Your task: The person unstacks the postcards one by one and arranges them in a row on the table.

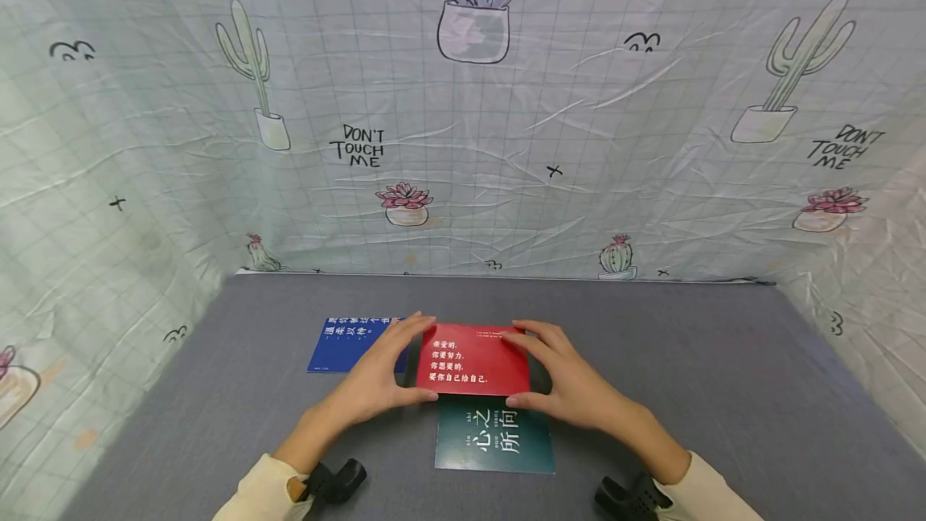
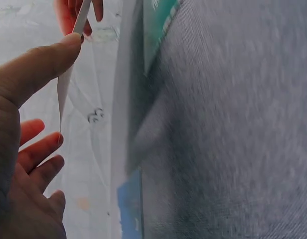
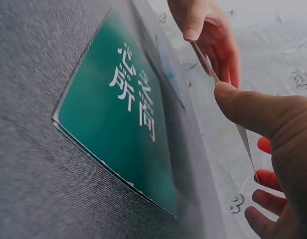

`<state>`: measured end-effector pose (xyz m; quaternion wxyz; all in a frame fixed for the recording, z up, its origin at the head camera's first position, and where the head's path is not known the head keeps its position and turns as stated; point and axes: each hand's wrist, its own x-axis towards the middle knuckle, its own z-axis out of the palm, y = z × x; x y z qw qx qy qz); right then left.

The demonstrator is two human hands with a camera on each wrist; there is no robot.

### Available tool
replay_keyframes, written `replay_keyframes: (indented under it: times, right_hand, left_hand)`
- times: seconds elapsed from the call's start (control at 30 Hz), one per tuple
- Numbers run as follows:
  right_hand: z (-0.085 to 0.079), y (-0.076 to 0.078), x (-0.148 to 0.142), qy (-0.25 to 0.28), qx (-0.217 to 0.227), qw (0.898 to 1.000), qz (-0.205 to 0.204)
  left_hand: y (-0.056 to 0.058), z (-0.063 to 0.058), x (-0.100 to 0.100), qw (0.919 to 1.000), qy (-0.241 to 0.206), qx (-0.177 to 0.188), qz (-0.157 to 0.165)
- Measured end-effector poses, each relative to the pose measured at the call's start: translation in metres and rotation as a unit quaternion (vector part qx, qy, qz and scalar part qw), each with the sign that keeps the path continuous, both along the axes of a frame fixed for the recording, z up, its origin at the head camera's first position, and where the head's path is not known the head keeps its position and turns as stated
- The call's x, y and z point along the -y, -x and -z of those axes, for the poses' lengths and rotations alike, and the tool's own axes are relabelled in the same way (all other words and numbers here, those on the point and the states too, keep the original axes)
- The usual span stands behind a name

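Green card (image 1: 495, 436) lies on grey worktop (image 1: 651, 328), farthest of three cards from the back edge. Red card (image 1: 473, 360) held up off the surface; hands apart, left hand (image 1: 379, 368) pinching its left end, right hand (image 1: 567, 376) its right. Blue card (image 1: 350, 350) lies toward the left edge. Patterned cloth (image 1: 463, 127) behind the back edge.

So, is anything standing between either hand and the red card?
Nothing visible: the left hand and right hand both hold the red card directly. The green card lies lower, on the table, apart from it.
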<state>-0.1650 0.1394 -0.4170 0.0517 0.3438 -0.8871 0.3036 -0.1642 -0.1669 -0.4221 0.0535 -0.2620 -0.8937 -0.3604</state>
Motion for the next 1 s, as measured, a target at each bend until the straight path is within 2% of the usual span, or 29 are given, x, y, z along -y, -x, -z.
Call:
replay_keyframes:
  times: [0.27,0.47,0.7,1.0]
  right_hand:
    - [0.008,0.02,0.011,-0.011,0.008,1.0,0.0]
    - [0.014,0.03,0.018,-0.022,0.04,0.999,0.011]
    - [0.02,0.036,0.02,-0.03,0.059,0.998,0.011]
    - [0.019,0.044,0.026,-0.039,0.049,0.998,0.003]
  left_hand:
    - [0.018,0.005,0.004,0.9996,0.029,-0.001,-0.002]
    - [0.028,0.011,0.007,0.9984,0.052,0.022,-0.013]
    - [0.033,0.014,0.007,0.9968,0.07,0.034,-0.015]
    - [0.038,0.015,0.009,0.9937,0.094,0.05,-0.033]
